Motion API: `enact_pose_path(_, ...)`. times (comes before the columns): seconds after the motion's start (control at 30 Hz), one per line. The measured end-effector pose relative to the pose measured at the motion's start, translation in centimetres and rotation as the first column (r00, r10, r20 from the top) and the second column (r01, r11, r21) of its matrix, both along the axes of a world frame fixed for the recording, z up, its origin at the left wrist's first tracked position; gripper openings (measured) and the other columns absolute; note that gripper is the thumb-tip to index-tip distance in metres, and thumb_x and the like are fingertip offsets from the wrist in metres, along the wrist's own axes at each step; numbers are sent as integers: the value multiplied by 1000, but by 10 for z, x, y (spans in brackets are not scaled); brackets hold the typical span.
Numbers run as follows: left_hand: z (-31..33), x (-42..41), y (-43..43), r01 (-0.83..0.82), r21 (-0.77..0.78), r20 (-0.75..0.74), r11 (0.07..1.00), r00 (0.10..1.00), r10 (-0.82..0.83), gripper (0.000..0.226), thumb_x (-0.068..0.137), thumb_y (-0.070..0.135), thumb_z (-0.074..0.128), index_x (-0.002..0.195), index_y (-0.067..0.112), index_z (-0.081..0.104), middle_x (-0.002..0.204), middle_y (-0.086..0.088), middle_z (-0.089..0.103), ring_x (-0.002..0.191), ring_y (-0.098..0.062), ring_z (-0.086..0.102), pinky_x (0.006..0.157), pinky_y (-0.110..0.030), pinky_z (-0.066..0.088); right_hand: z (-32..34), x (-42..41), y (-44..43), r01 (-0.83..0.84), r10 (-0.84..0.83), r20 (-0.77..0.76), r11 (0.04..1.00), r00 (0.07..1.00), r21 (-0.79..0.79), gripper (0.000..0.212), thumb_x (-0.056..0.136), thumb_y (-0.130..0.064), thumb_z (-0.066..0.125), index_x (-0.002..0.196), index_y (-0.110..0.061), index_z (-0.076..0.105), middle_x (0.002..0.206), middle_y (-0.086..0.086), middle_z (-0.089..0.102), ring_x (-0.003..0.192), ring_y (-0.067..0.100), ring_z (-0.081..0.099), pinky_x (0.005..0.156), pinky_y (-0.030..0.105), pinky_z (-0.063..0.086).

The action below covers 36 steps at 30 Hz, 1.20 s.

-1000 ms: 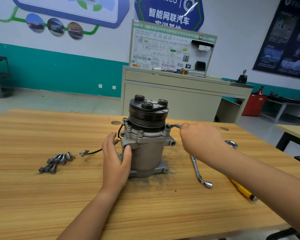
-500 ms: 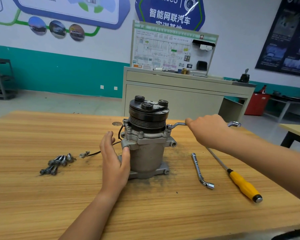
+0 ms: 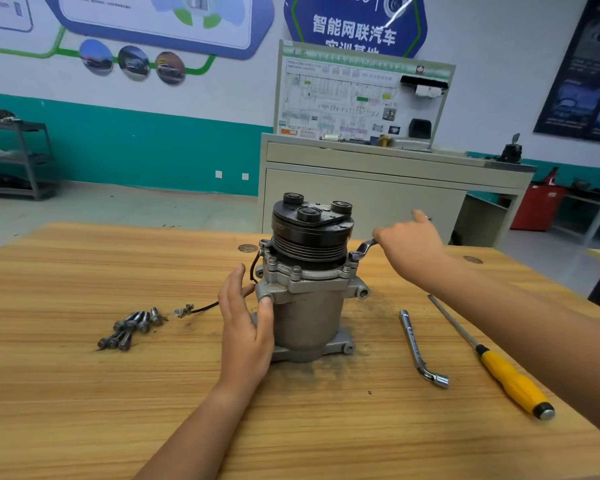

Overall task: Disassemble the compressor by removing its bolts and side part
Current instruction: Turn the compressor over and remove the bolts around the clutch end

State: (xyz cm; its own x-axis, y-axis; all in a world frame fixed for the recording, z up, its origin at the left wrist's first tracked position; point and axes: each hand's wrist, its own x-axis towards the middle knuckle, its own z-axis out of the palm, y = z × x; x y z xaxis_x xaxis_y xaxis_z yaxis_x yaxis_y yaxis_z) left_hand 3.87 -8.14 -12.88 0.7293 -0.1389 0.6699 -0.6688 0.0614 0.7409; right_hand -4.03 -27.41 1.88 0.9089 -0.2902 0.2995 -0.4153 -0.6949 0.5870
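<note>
Evidently the left hand presses open-fingered against the compressor to brace it, while the right hand grips a wrench seated on a bolt.

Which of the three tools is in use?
The slim steel wrench held by the right hand against the grey metal compressor; the L-shaped socket wrench and yellow-handled screwdriver lie untouched.

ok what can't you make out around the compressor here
Head view, the only one:
Most of the wrench, covered by the right hand that grips it.
Far side of the compressor, facing away; part of its near-left flank, behind the left hand.
How many loose bolts: small, overlapping.
</note>
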Motion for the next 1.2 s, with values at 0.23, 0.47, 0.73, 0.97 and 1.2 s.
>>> enact_pose_path(0.23,-1,2,2,20,20,4,1000,1000,-20,46,84,54,31,128,50,19,134,12,24,111,26,31,77,8,28,0,15,-1,-64,64,2,997,998,-38,25,89,-2,49,110,-15,56,93,2,67,91,23,61,106,39,24)
enact_pose_path(0.47,-2,5,4,8,6,-3,1000,1000,-8,41,81,54,36,121,46,28,133,6,30,113,2,42,84,1,29,20,-5,-3,-153,11,454,948,891,278,27,94,-8,39,116,-12,55,82,10,57,73,29,53,57,31,33)
enact_pose_path(0.73,-1,2,6,-16,13,-15,1000,1000,17,34,83,48,42,104,22,46,131,1,32,104,-1,43,81,5,26,13,-43,14,-60,-31,214,913,976,404,15,95,-17,32,95,-12,47,67,1,46,58,17,48,47,29,34)
enact_pose_path(0.97,-2,2,6,-26,15,-51,1000,998,27,24,86,35,43,106,22,47,131,4,31,112,-18,48,82,3,28,5,-47,25,52,-57,8,952,998,302,9,93,-17,36,89,-18,44,65,-2,42,56,11,40,48,24,34)
enact_pose_path(1.2,-1,1,6,-15,16,-65,1000,998,16,26,86,36,43,108,23,46,131,6,30,109,-15,48,79,1,31,9,-42,36,70,-47,-89,960,995,273,23,92,-12,36,106,-15,54,67,-2,44,57,11,43,47,22,35)
